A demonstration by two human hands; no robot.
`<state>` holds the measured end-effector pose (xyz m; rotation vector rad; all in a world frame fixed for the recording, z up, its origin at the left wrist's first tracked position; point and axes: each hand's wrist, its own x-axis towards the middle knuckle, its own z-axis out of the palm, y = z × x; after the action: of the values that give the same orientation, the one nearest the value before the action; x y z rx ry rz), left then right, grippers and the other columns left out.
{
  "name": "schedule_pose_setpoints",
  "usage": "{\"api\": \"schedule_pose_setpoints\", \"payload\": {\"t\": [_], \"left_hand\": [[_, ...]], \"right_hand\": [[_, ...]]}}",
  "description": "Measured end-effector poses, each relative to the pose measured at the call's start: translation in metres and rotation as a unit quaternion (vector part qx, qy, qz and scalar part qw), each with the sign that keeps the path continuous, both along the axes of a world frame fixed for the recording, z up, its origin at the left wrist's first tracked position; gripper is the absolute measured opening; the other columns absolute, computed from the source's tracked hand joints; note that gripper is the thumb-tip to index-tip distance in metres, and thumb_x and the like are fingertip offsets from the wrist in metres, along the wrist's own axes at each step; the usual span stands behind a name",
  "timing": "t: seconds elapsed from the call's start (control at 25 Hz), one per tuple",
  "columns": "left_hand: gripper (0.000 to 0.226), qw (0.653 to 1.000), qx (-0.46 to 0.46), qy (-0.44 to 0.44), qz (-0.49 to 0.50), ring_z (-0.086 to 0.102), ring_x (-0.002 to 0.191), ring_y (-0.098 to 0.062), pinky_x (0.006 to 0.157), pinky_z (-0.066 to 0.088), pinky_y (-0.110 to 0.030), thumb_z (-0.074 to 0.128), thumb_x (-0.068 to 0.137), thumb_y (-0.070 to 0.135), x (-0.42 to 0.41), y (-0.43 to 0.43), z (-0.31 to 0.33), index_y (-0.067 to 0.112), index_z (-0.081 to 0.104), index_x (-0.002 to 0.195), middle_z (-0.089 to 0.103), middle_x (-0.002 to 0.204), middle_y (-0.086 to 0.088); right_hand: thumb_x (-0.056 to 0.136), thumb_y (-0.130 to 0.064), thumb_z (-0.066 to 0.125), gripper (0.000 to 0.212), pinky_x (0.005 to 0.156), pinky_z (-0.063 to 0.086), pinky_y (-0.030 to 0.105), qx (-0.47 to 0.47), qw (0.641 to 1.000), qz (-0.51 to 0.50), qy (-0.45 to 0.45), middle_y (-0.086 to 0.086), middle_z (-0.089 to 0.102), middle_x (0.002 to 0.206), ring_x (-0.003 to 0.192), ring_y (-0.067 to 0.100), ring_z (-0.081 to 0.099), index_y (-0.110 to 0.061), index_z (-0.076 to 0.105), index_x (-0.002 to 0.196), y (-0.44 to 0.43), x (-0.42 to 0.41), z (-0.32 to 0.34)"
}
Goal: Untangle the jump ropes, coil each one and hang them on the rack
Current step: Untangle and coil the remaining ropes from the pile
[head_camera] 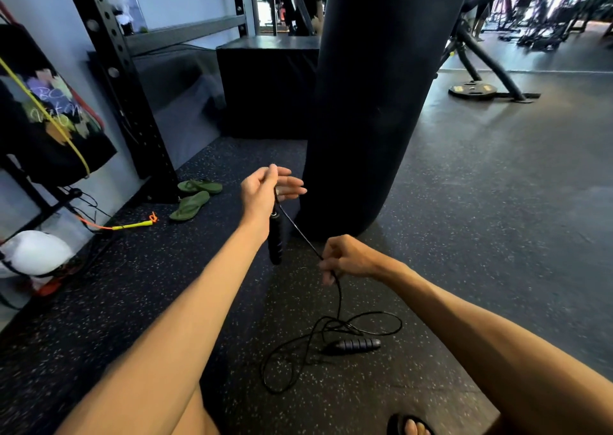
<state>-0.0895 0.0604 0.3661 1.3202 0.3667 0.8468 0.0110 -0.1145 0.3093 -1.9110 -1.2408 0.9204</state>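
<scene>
We are working on the black jump rope (339, 297) just in front of the punching bag (371, 86), and the step in hand looks like the start of coiling it. Our left hand (265, 189), close to the foot of the bag, pinches the cord between thumb and forefinger with the other fingers loosely spread. One handle (276, 239) hangs straight down below it. Our right hand (348, 258), a little nearer to us than the bag's foot, is curled round the cord further along, so a short taut stretch runs between the two. From there the cord drops to the floor (464, 235), where the rest lies in loose crossing loops beside the second handle (356, 345), further from the bag and towards our feet. To do this well, we judge, we should let the cord slide through the right hand as we draw it up, so crossings shake out on the floor before they reach the coil. We should also lay each turn into the left hand at equal length. The orange and yellow jump rope (132, 225) lies on the floor left of the bag, by the rack (122, 69), not yet hung.
</scene>
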Motion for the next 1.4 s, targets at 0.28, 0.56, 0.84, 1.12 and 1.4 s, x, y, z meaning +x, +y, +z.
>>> {"api": "schedule_pose_setpoints", "payload": {"t": [0.28,0.56,0.84,1.12,1.4], "left_hand": [[0.032,0.953,0.185,0.235,-0.05,0.071,0.057,-0.027,0.049,0.051,-0.025,0.04,0.104,0.017,0.0,-0.01,-0.009,0.001,0.063,0.088,0.072,0.067,-0.014],[0.044,0.923,0.085,0.276,-0.254,0.032,0.038,-0.013,0.042,0.026,-0.024,0.035,0.105,0.023,-0.007,-0.028,-0.001,-0.006,0.066,0.095,0.04,0.048,-0.005],[0.033,0.928,-0.075,0.131,-0.34,0.012,0.046,-0.009,0.051,0.01,-0.029,0.036,0.104,0.026,-0.001,-0.031,0.005,0.011,0.051,0.08,0.02,0.051,0.007],[0.027,0.934,-0.225,-0.078,-0.267,0.03,0.045,-0.008,0.049,0.031,-0.022,0.033,0.105,0.021,0.006,-0.022,0.012,0.01,0.05,0.086,0.034,0.055,0.006],[0.027,0.986,-0.141,-0.083,-0.044,0.068,0.07,-0.023,0.069,0.056,-0.033,0.039,0.104,0.015,0.006,-0.006,0.009,0.003,0.059,0.089,0.069,0.071,-0.007]], "right_hand": [[0.098,-0.016,0.055,0.014,0.057,0.044,0.019,0.166,0.965,-0.038,-0.199,-0.005,0.061,0.072,0.062,0.004,0.055,-0.013,0.067,0.09,0.003,0.002,0.046],[0.096,-0.019,0.059,0.011,0.058,0.043,0.02,0.258,0.931,-0.107,-0.235,-0.01,0.059,0.074,0.064,0.004,0.055,-0.021,0.061,0.086,0.001,0.013,0.059],[0.096,-0.035,0.058,0.029,0.047,0.041,0.021,0.253,0.938,-0.191,-0.141,-0.003,0.05,0.059,0.051,0.008,0.047,-0.012,0.054,0.081,-0.001,0.025,0.057],[0.101,-0.017,0.051,0.012,0.056,0.048,0.021,0.035,0.994,-0.107,0.012,0.015,0.072,0.08,0.06,0.01,0.063,-0.008,0.049,0.093,-0.004,0.015,0.023],[0.095,-0.005,0.057,0.012,0.057,0.054,0.024,-0.048,0.998,-0.021,-0.043,0.008,0.072,0.073,0.063,0.017,0.068,-0.005,0.051,0.085,-0.004,0.004,-0.006]]}}
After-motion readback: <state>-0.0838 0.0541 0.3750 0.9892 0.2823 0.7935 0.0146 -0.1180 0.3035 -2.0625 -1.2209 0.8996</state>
